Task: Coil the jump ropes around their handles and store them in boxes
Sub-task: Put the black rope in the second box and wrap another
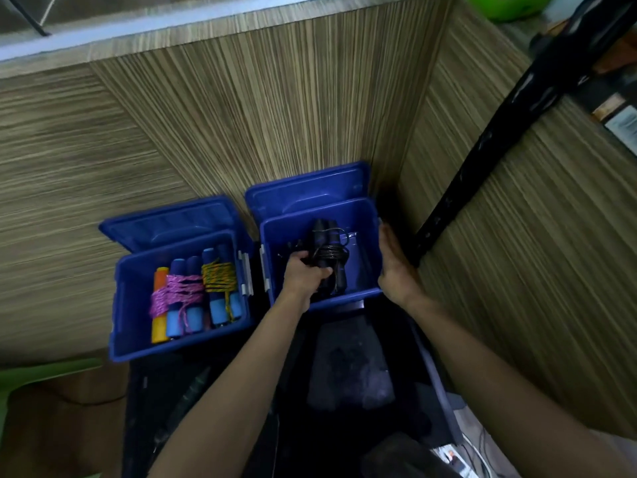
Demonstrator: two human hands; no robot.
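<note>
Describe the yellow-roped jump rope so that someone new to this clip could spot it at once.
Two open blue boxes stand side by side; take the left box. Among its bundles, it lies nearest the right wall: the yellow rope bundle, blue handles wound in yellow-and-black cord, whereas its neighbour's cord is pink.

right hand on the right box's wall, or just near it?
Touching. The head view shows the right hand with its fingers laid flat against the outer side wall of the right box, with no gap visible between them.

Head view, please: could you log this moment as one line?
left hand: grips black jump rope inside right box | right hand: steadies box's right rim | left box: two coiled ropes | lids: open
</note>
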